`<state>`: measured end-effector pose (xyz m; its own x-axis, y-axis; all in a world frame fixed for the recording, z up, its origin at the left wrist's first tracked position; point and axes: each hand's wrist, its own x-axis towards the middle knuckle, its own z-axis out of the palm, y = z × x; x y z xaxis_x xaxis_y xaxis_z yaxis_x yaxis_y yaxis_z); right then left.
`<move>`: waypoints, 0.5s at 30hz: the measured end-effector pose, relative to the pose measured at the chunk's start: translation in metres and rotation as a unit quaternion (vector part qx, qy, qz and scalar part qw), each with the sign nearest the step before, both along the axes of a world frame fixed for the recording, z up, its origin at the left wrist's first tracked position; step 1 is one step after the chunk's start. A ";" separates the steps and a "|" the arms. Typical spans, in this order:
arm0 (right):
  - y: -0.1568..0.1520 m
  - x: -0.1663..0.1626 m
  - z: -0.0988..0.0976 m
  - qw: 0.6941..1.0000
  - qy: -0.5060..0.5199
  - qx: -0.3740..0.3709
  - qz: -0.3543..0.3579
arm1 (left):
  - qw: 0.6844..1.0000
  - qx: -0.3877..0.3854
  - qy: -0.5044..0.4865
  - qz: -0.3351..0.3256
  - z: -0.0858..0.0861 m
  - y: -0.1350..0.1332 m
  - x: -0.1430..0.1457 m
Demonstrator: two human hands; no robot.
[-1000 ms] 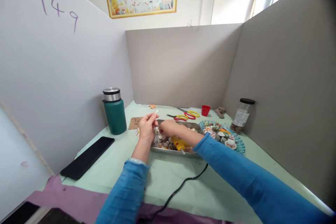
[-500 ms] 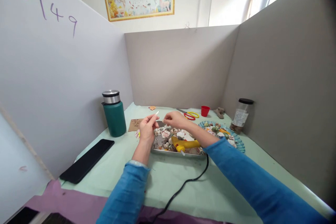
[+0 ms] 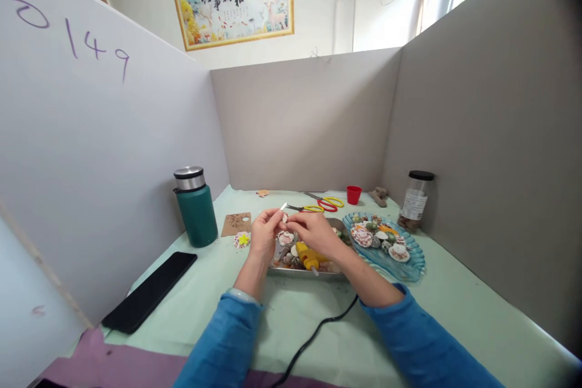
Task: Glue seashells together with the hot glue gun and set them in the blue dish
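Note:
My left hand (image 3: pixel 264 234) pinches a thin white stick (image 3: pixel 282 207) that points up and to the right. My right hand (image 3: pixel 313 231) is closed in a pinch right beside it, on a small pale shell-like piece where the fingertips of both hands meet. Both hands hover over a metal tray (image 3: pixel 304 271) filled with painted shells. A yellow glue gun (image 3: pixel 308 256) lies in that tray, and its black cord (image 3: pixel 313 328) runs toward me.
A blue glass dish (image 3: pixel 407 265) of shells sits right of the tray. Scissors (image 3: pixel 324 204), a red cup (image 3: pixel 353 194) and a lidded jar (image 3: pixel 415 200) stand behind. At the left are a green flask (image 3: pixel 195 207), a brown card (image 3: pixel 236 224) and a black phone (image 3: pixel 150 290). Grey partitions enclose the table.
My right hand rose from the tray and met the left hand's fingertips. Both hands drew slightly closer to me, and the camera tilted a little.

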<state>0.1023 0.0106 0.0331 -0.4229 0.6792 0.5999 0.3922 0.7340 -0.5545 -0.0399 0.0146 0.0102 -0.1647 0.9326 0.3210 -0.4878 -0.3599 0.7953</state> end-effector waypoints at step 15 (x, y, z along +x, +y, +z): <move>-0.010 -0.008 -0.013 0.988 0.050 0.113 -0.093 | 0.995 -0.002 0.032 0.090 -0.007 -0.001 0.017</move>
